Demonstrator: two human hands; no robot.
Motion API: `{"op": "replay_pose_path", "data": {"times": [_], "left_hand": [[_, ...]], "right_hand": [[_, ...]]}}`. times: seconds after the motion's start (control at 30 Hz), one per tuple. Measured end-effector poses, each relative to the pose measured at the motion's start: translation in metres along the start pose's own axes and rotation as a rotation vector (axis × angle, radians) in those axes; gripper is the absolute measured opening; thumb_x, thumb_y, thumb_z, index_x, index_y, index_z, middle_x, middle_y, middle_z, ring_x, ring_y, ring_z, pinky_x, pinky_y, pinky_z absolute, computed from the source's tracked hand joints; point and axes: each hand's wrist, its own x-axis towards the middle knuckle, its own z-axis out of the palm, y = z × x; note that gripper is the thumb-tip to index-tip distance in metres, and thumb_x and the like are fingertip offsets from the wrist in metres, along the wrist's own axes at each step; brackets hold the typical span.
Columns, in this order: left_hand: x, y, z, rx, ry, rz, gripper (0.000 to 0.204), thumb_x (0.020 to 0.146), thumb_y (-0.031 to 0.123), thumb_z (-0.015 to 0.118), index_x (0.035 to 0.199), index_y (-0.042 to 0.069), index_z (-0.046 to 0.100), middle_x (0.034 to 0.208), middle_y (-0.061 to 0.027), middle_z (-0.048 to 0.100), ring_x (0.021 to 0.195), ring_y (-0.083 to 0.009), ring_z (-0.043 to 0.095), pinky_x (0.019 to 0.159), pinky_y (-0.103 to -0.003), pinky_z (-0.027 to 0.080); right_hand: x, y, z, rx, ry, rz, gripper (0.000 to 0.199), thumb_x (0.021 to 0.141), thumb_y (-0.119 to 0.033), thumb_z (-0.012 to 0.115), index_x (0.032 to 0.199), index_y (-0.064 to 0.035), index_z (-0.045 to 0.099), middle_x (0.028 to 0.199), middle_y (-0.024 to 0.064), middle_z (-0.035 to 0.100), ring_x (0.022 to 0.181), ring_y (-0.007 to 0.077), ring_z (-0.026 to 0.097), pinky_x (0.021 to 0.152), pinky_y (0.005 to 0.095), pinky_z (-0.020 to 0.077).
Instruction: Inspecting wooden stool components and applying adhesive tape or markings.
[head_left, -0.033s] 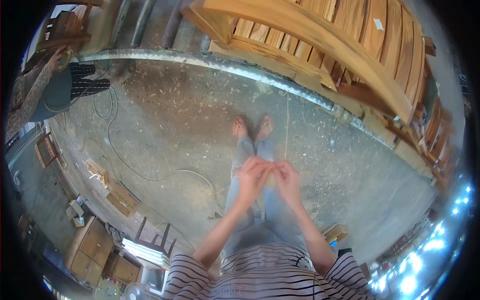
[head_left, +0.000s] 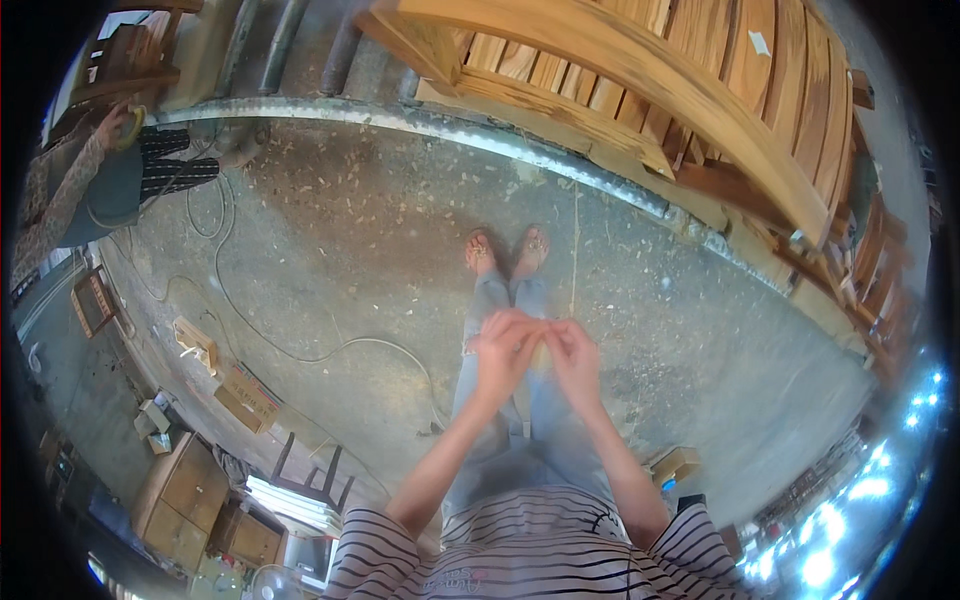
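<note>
My left hand (head_left: 505,347) and my right hand (head_left: 574,360) meet in front of my thighs, fingertips pinched together. Between them shows a small yellowish, flat-looking piece (head_left: 541,356), mostly covered by the fingers and blurred, so its kind is unclear. Both hands are closed on it, above my grey-blue trousers. Beyond my feet stands a large varnished wooden bench or chair (head_left: 600,85) with a slatted surface, out of reach of both hands. A small white scrap (head_left: 759,43) lies on its slats.
A metal rail (head_left: 480,138) crosses the floor before the wooden furniture. A hose (head_left: 300,358) winds over the concrete floor at the left. Cardboard boxes (head_left: 247,400) and a wooden cabinet (head_left: 180,497) stand lower left. Far left, another person's hand (head_left: 112,125) holds a yellow ring-shaped roll.
</note>
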Motion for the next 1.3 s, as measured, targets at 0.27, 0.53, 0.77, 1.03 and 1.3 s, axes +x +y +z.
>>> {"op": "replay_pose_path", "data": {"times": [0.27, 0.53, 0.77, 1.03, 1.3], "left_hand": [[0.03, -0.006, 0.017, 0.041, -0.062, -0.001, 0.009, 0.079, 0.009, 0.075, 0.086, 0.005, 0.076, 0.079, -0.0061, 0.067, 0.079, -0.021, 0.062, 0.078, -0.034, 0.042], [0.057, 0.016, 0.042, 0.002, -0.096, 0.072, 0.009, 0.076, 0.008, 0.075, 0.086, 0.008, 0.075, 0.079, -0.0048, 0.065, 0.081, -0.0236, 0.061, 0.077, -0.035, 0.041], [0.068, 0.02, 0.057, -0.001, -0.066, 0.127, 0.01, 0.075, 0.006, 0.076, 0.086, 0.007, 0.075, 0.079, -0.0045, 0.065, 0.081, -0.0239, 0.06, 0.076, -0.035, 0.043], [0.124, 0.009, 0.049, -0.249, 0.324, -0.088, 0.011, 0.084, 0.007, 0.072, 0.093, 0.002, 0.073, 0.081, -0.0054, 0.068, 0.078, -0.0142, 0.06, 0.071, -0.031, 0.046], [0.258, -0.073, -0.009, -0.294, 0.274, -0.074, 0.024, 0.089, 0.01, 0.07, 0.109, -0.005, 0.07, 0.102, -0.0083, 0.072, 0.089, -0.0106, 0.062, 0.079, -0.025, 0.049]], "right_hand": [[0.007, -0.004, 0.004, -0.108, 0.213, 0.032, 0.011, 0.096, -0.008, 0.058, 0.092, 0.0021, 0.059, 0.066, 0.0103, 0.059, 0.06, 0.0078, 0.053, 0.052, 0.0283, 0.0416], [0.021, -0.011, -0.004, -0.096, 0.414, -0.055, 0.007, 0.096, -0.005, 0.058, 0.094, 0.0017, 0.059, 0.075, 0.0102, 0.063, 0.069, 0.0095, 0.058, 0.061, 0.0275, 0.0463], [0.029, -0.021, -0.009, -0.064, 0.474, -0.011, 0.005, 0.096, -0.002, 0.056, 0.097, 0.0025, 0.058, 0.08, 0.0091, 0.065, 0.077, 0.0087, 0.061, 0.068, 0.026, 0.0487], [0.012, -0.017, -0.006, -0.109, 0.538, -0.062, 0.006, 0.096, -0.003, 0.058, 0.098, 0.0019, 0.06, 0.079, 0.0117, 0.065, 0.072, 0.0127, 0.063, 0.063, 0.0278, 0.0482], [-0.01, 0.027, -0.027, -0.06, 0.396, 0.098, 0.007, 0.095, -0.005, 0.06, 0.097, 0.0014, 0.062, 0.076, 0.0103, 0.064, 0.07, 0.0093, 0.061, 0.061, 0.0277, 0.0493]]}}
